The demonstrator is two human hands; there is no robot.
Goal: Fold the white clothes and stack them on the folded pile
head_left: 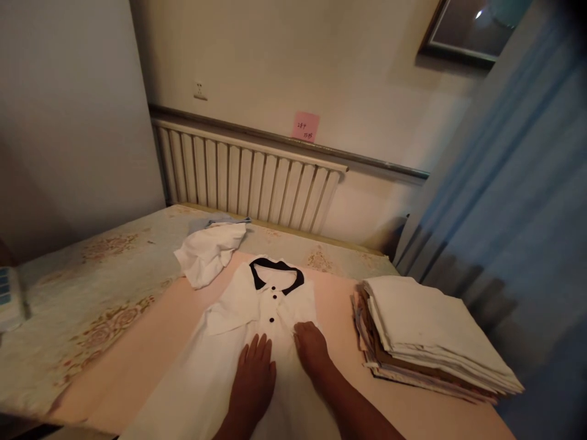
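Observation:
A white polo shirt [215, 360] with a black collar and black buttons lies face up in front of me, its collar away from me. Flat on its front rests my left hand [254, 376], fingers stretched out. My right hand [312, 348] is closed at the shirt's right sleeve, gripping the cloth there with bent fingers. The left sleeve is spread out toward the side, while the right one is folded inward by my right hand. The lower part of the shirt runs out of view beneath my arms.
A stack of folded cloths [426, 324] stands on the right of the pink cloth [123, 360]. Crumpled white cloth [211, 247] lies at the back left on the flowered bed cover [110, 324]. Behind are a radiator [247, 171] and, at the right, a blue curtain [513, 201].

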